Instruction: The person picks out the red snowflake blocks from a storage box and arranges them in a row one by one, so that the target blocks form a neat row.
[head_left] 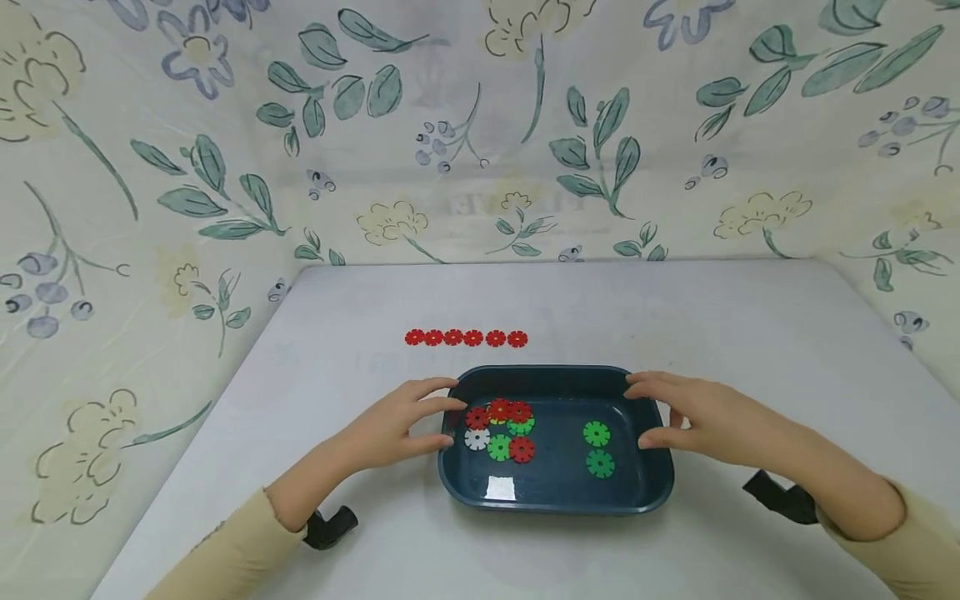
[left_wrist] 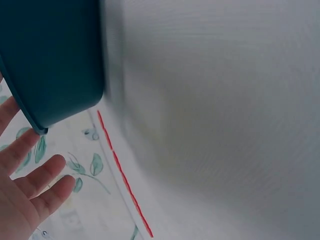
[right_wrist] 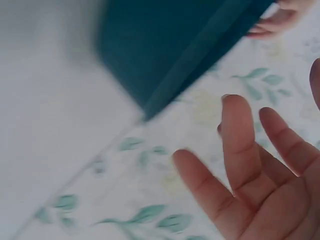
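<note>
A dark blue plastic basin (head_left: pixel 558 479) stands on the white table in front of me. Inside its left part lie several flower-shaped plastic discs, among them a red disc (head_left: pixel 521 450), a green disc (head_left: pixel 499 447) and a white disc (head_left: pixel 477 439). Two more green discs (head_left: pixel 599 463) lie toward its right side. At the left rim is my left hand (head_left: pixel 386 427), its fingers spread and fingertips against the edge. My right hand (head_left: pixel 705 417) is by the right rim with loosely bent, spread fingers; in the right wrist view its fingers (right_wrist: pixel 237 125) appear apart from the basin.
Behind the basin, several red flower-shaped discs (head_left: pixel 453 337) lie in a straight row on the table (head_left: pixel 360 500). A flowered cloth (head_left: pixel 480 192) hangs along the table's back and sides. Black straps (head_left: pixel 330 527) are at both wrists.
</note>
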